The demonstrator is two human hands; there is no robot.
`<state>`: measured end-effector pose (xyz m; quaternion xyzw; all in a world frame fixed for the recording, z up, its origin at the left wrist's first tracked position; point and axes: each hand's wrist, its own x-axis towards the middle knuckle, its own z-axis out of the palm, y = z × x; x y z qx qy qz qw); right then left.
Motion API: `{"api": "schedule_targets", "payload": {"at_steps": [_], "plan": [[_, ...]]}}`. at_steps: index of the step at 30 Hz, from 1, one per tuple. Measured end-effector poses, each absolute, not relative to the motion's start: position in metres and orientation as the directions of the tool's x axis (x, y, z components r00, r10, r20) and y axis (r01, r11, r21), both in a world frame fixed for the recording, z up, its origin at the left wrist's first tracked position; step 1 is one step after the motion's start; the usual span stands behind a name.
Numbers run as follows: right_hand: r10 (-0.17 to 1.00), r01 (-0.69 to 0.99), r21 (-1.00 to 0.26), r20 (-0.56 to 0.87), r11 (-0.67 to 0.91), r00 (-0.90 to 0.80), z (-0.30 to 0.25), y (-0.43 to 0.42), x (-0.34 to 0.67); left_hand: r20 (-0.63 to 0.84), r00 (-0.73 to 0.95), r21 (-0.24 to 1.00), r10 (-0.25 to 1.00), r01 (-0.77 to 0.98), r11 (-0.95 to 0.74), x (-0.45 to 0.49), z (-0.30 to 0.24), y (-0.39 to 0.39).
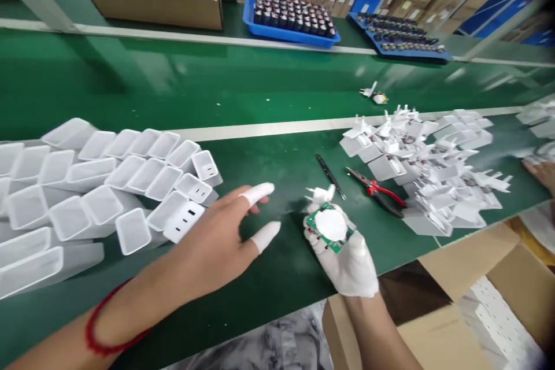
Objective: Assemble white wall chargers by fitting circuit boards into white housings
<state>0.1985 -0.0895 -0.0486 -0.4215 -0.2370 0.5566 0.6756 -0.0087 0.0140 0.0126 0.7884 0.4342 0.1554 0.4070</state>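
Observation:
My left hand [217,243] hovers over the green table with its fingers spread, white finger cots on the thumb and index finger, and nothing in it. It is just right of a pile of empty white charger shells [108,185]. My right hand [347,260], in a white glove, grips a green circuit board assembly [332,225] with a white round pad on top and white plug prongs at its far end.
Red-handled pliers [381,192] and black tweezers [329,176] lie on the green table [260,98]. A heap of white plug parts [433,167] sits at right. Open cardboard boxes [477,300] stand at lower right. Blue trays [290,20] of components line the far side. Another person's hand [541,173] shows at the right edge.

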Motion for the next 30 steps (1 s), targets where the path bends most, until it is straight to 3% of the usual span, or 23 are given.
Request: {"api": "schedule_targets", "payload": {"at_steps": [2,4,7,11,17,19,23,25,27,30], "plan": [[0.945,-0.489,-0.867,-0.082,0.09,0.318,-0.049,-0.09,0.203,0.073,0.592,0.52,0.803,0.664,-0.537,-0.047,0.017,0.016],[0.941,-0.423,-0.901,-0.053,0.1,0.335,-0.05,-0.091,0.208,0.115,0.611,0.315,0.783,0.725,-0.613,-0.08,0.018,0.016],[0.941,-0.375,-0.925,-0.069,0.065,0.332,-0.052,-0.09,0.215,0.067,0.616,0.171,0.785,0.768,-0.617,-0.106,0.013,0.012],[0.924,-0.372,-0.924,-0.065,0.087,0.377,-0.053,-0.091,0.22,0.149,0.649,0.051,0.746,0.748,-0.661,-0.105,0.004,0.003],[0.899,-0.399,-0.911,-0.081,0.109,0.431,-0.055,-0.102,0.228,0.08,0.616,-0.021,0.784,0.787,-0.617,-0.095,0.006,-0.007],[0.89,-0.412,-0.904,-0.095,0.11,0.446,-0.054,-0.104,0.229,0.098,0.616,0.005,0.782,0.785,-0.619,-0.088,0.008,-0.013],[0.872,-0.429,-0.891,-0.087,0.148,0.481,-0.049,-0.102,0.23,0.145,0.606,0.359,0.782,0.704,-0.613,-0.061,0.004,-0.031],[0.87,-0.431,-0.889,-0.081,0.157,0.486,-0.046,-0.1,0.232,0.131,0.605,0.466,0.785,0.661,-0.588,-0.044,-0.003,-0.036],[0.874,-0.422,-0.893,-0.077,0.153,0.48,-0.043,-0.099,0.234,0.173,0.613,0.436,0.771,0.654,-0.618,-0.03,-0.012,-0.033],[0.875,-0.415,-0.898,-0.076,0.149,0.479,-0.044,-0.102,0.238,0.262,0.673,0.259,0.692,0.641,-0.722,-0.02,-0.023,-0.014]]}}
